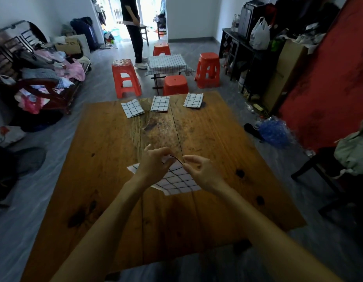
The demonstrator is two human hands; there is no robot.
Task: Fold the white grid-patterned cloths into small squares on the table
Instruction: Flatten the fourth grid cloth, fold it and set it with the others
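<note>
Cluttered room, worn wooden table (107, 159), both hands (154, 161) (201, 169) pinching a grid cloth (176, 180) edge.

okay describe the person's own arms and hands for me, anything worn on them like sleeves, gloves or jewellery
Both forearms are bare up to the bottom edge of the frame, with no sleeves showing. The left hand and right hand wear no gloves, and no watch, ring or bracelet shows.

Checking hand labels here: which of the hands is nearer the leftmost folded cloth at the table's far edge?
Left. The left hand sits nearer the leftmost folded cloth; the right hand is further right.
</note>
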